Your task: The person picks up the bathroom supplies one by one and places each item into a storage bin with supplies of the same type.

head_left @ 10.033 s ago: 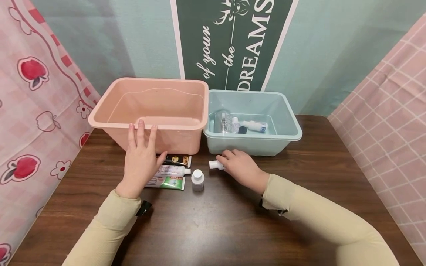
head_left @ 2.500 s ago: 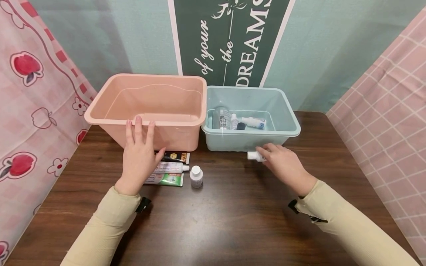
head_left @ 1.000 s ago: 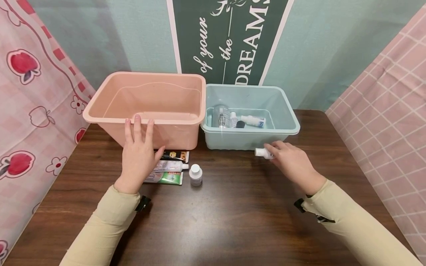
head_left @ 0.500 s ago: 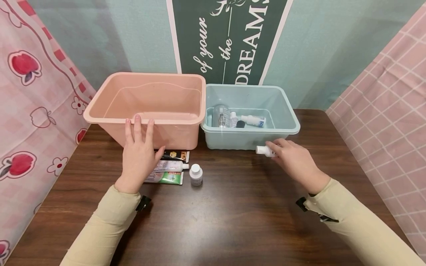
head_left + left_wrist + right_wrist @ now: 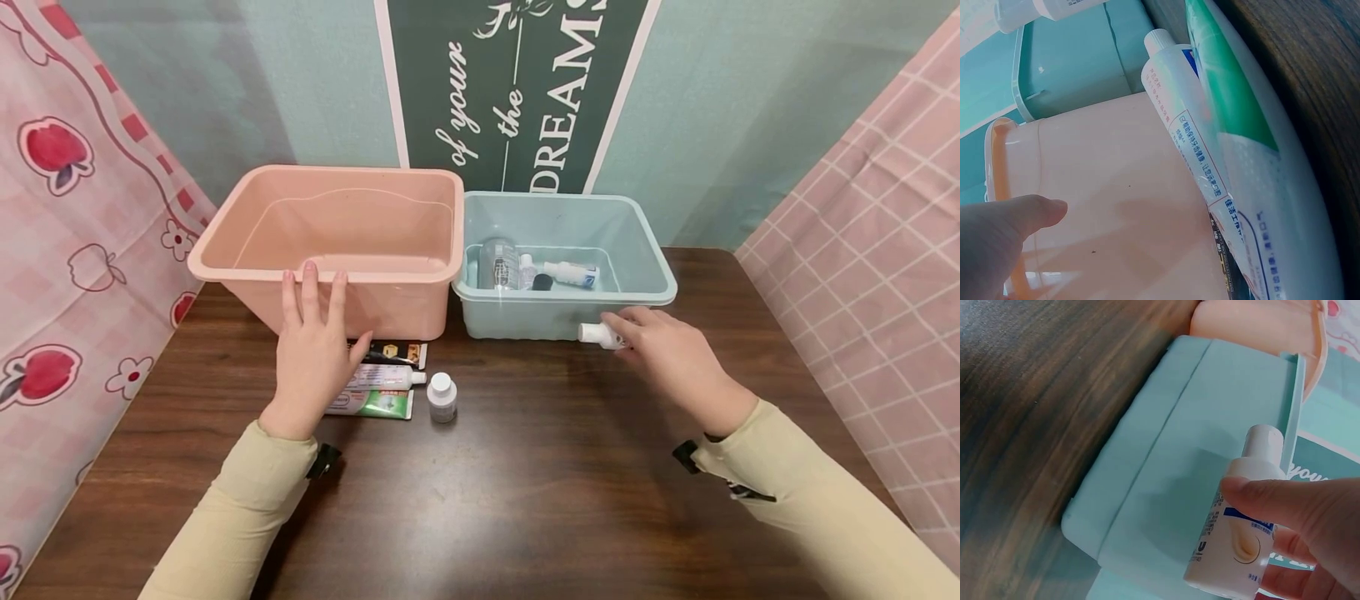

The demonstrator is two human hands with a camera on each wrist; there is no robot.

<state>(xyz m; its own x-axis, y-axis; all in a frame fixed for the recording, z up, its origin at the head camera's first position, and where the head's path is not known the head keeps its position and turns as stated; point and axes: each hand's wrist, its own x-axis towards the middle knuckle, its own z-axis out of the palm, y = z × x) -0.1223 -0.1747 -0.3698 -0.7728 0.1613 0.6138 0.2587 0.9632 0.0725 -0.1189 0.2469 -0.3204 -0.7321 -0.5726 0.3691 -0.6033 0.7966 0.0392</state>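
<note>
My right hand (image 5: 667,354) grips a small white bottle (image 5: 1241,531) with a white cap and a blue-banded label, close in front of the blue bin (image 5: 562,317). In the right wrist view the thumb and fingers wrap the bottle, which is tilted, cap upward. My left hand (image 5: 311,358) lies with straight fingers against the front rim of the pink bin (image 5: 405,308). Below that hand lie a black tube (image 5: 408,353), a white tube (image 5: 1191,144) and a green-and-white tube (image 5: 386,404), partly hidden by it. A white-capped bottle (image 5: 442,398) stands beside them.
Inside the blue bin lie a clear bottle (image 5: 498,265), a white-and-blue bottle (image 5: 572,273) and a dark-capped bottle (image 5: 542,282). Both bins stand side by side at the back of the wooden table (image 5: 480,517), against a curtain (image 5: 750,108).
Over the last seconds my right hand carried the white bottle rightward from the table's middle to the blue bin's front, rising slightly lately. My left hand stays at the pink bin's rim.
</note>
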